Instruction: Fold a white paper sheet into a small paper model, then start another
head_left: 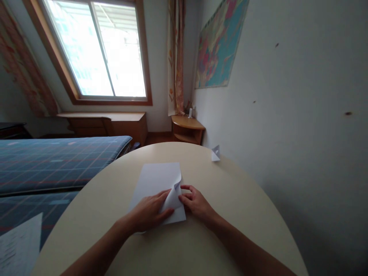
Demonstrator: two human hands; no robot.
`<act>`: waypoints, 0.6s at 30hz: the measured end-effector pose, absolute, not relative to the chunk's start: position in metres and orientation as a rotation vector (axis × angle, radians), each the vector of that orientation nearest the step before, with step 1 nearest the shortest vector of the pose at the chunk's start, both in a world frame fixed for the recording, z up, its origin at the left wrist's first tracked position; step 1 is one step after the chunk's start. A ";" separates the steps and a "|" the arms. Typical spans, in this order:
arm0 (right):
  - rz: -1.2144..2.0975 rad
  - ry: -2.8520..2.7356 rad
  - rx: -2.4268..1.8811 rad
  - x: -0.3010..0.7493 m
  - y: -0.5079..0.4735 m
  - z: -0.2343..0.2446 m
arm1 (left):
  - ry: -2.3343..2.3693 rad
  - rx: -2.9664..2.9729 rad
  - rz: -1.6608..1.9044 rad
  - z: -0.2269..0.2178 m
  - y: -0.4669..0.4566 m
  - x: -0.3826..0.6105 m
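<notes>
A white sheet of paper [156, 179] lies flat on a round beige table [235, 199]. My left hand [149, 212] rests palm down on the sheet's near part, fingers stretched out and pressing it. My right hand [195, 201] is at the sheet's right edge, thumb and fingers pinched on that edge, which curls up off the table. A small folded white paper piece [215, 153] sits at the table's far right rim, near the wall.
A bed with a blue checked cover [54, 161] stands to the left, with a printed sheet [18, 245] on its near corner. A wooden corner shelf [188, 128] and a low desk [115, 122] stand under the window. The white wall [287, 115] runs close along the table's right.
</notes>
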State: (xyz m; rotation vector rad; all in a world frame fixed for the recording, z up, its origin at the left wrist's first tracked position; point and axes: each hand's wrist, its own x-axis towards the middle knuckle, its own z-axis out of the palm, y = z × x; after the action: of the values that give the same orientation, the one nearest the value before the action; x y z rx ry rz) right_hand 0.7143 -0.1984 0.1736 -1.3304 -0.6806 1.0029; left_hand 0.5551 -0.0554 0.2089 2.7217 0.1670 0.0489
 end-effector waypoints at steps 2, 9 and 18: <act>0.986 -0.698 -1.352 0.715 -0.200 0.175 | 0.166 2.716 0.051 0.209 -0.055 0.555; 0.975 -0.721 -1.374 0.712 -0.200 0.182 | 0.150 2.697 0.049 0.210 -0.054 0.553; 1.061 -0.756 -1.390 0.711 -0.204 0.190 | 0.155 2.697 0.036 0.213 -0.056 0.553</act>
State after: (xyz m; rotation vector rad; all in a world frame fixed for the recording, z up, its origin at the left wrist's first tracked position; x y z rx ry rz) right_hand 0.7110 -0.2039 0.1898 -1.3899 -0.7558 1.0608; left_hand 0.5527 -0.0560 0.2128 2.6968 0.1548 0.0356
